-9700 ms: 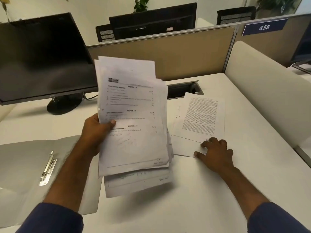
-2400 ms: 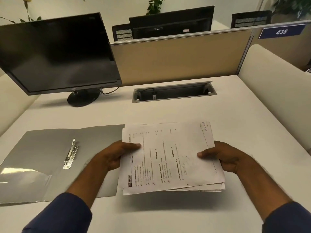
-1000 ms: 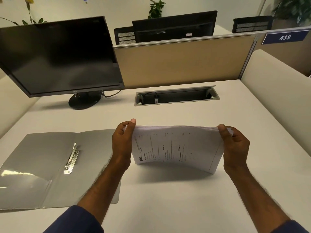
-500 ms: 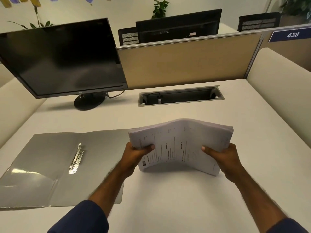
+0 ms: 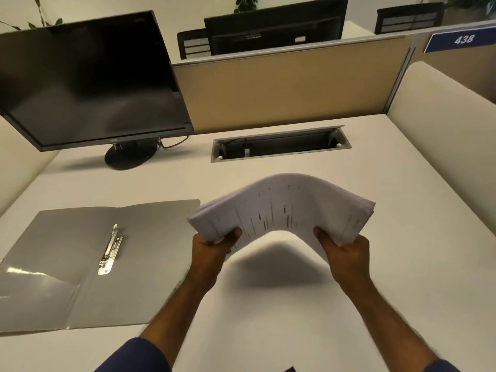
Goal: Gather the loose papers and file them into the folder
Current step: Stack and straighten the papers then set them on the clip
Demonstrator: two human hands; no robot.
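Both my hands, left (image 5: 212, 248) and right (image 5: 346, 251), pinch the gathered papers (image 5: 281, 208), bowed upward above the counter (image 5: 402, 264). Gathering looks done. Filing remains: the folder (image 5: 67, 253) lies open at nine o'clock.

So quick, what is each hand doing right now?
Left hand: grips the left end of the paper stack.
Right hand: grips the stack's right end, bowing it upward.

1 paper stack (image 5: 284, 208), 1 folder (image 5: 80, 264) – 2 hands (image 5: 212, 251), 2 monitors (image 5: 88, 84)
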